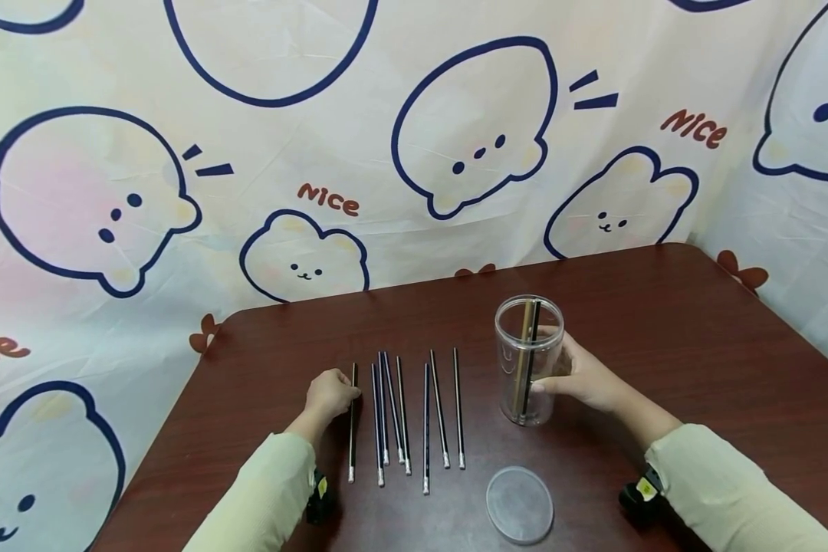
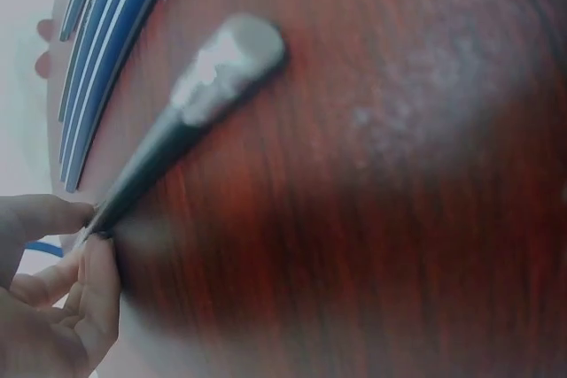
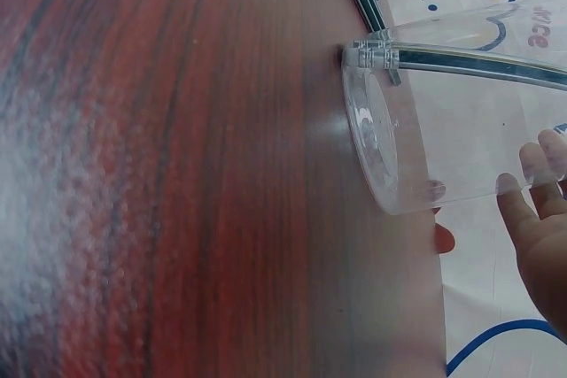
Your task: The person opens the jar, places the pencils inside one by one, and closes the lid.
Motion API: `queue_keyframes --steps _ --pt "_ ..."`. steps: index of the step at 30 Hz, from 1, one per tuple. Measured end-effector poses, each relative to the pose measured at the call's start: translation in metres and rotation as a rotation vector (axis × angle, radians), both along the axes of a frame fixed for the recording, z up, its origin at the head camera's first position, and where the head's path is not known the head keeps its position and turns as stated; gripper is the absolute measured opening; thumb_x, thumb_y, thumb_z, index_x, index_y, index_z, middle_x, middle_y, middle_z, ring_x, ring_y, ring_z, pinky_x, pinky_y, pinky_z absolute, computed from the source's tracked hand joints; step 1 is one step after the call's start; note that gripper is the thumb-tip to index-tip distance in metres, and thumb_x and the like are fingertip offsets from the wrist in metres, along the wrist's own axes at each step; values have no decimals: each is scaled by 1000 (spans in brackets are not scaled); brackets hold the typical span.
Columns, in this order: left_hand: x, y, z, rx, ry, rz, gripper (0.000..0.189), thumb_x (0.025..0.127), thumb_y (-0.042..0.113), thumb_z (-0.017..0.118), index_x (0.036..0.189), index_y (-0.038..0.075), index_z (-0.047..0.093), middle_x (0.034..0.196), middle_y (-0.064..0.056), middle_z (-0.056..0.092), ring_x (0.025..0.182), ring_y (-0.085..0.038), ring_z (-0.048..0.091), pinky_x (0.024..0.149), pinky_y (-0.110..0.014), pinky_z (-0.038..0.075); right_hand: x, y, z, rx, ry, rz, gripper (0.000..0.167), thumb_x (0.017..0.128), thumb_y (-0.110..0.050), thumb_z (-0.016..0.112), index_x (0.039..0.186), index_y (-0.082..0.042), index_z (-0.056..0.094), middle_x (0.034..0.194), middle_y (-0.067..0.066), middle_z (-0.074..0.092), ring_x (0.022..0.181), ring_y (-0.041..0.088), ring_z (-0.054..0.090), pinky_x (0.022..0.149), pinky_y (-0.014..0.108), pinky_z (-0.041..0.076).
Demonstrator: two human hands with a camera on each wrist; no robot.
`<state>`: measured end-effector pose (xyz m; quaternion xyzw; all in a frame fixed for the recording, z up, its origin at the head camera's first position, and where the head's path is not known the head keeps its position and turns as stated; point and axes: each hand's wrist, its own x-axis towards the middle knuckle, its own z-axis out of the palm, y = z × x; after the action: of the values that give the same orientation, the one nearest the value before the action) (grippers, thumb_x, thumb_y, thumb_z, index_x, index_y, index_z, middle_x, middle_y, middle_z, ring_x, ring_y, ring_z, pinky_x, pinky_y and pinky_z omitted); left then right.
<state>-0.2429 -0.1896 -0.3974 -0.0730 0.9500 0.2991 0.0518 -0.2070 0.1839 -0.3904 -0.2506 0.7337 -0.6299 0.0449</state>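
1. Left hand (image 1: 331,395): its fingers pinch the leftmost pencil (image 1: 352,445) along its shaft, probably for control, leaving the eraser end free toward the person; whether it is lifted, I cannot tell.
2. Right hand (image 1: 583,376): fingers curl round the upright clear jar (image 1: 511,372), apparently steadying it.
3. Two pencils inside (image 1: 530,360) lean within the jar, its wall propping them.
4. Seven loose pencils (image 1: 403,414) lie on the surface (image 1: 262,360), roughly parallel, seemingly for easy picking.
5. The lid (image 1: 520,505) lies flat near the jar, leaving its mouth uncovered.
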Motion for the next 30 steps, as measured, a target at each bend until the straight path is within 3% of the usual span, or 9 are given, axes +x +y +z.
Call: queue_keyframes --steps 9,17,23,27,30 --pt "-2 -5 -1 151 -24 28 8 78 4 56 77 -1 51 73 -9 51 55 -14 51 50 -26 46 0 -2 2 17 -19 -15 71 73 -1 65 128 -3 21 115 22 44 99 13 50 80 25 40" --pt "-5 -10 12 317 7 39 11 81 4 51 88 -5 50 71 -10 49 61 -16 50 60 -31 49 1 0 0 20 -12 -19 70 74 -1 65 128 -2 20 118 24 42 103 18 47 81 24 39" --pt "-7 -4 35 448 30 12 17 82 5 49 96 -5 48 86 -15 50 69 -20 51 64 -33 49 1 1 1 24 -17 -27 70 74 0 64 128 -3 20 120 23 40 102 13 48 82 23 38" --pt "-8 5 56 508 5 25 23 86 8 47 106 -4 47 100 -15 48 79 -21 51 73 -35 47 2 -1 2 10 -7 -9 69 74 1 63 128 -1 20 119 25 40 101 13 48 81 23 39" --pt "-6 14 74 552 1 15 26 87 9 47 109 -3 45 102 -13 47 79 -20 50 77 -37 45 3 -3 3 0 -6 0 68 75 2 63 128 -1 20 118 26 40 100 14 49 80 24 40"
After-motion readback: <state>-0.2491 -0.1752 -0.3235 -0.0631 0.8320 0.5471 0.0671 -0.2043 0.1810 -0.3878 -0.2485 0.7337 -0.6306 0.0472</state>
